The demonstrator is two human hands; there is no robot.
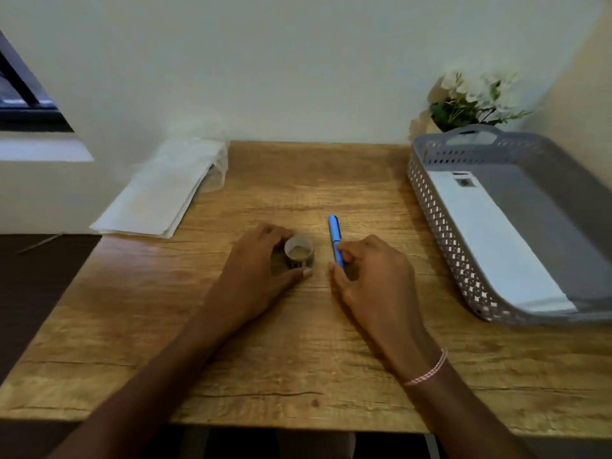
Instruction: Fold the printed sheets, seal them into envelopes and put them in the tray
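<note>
A small roll of tape (299, 252) stands on the wooden table (298, 342) at its middle. My left hand (261, 270) curls round the roll, fingers behind it and thumb in front. A blue pen (335, 238) lies just right of the roll, pointing away from me. My right hand (371, 276) pinches the pen's near end between thumb and fingers. A stack of white envelopes (159, 197) in clear wrap lies at the far left. The grey perforated tray (430, 200) at the right holds a white envelope (493, 240).
A pot of white flowers (470, 101) stands behind the tray against the wall. The table's left edge drops off beside the envelope stack; its front edge runs just below my forearms. A window sill is at the far left.
</note>
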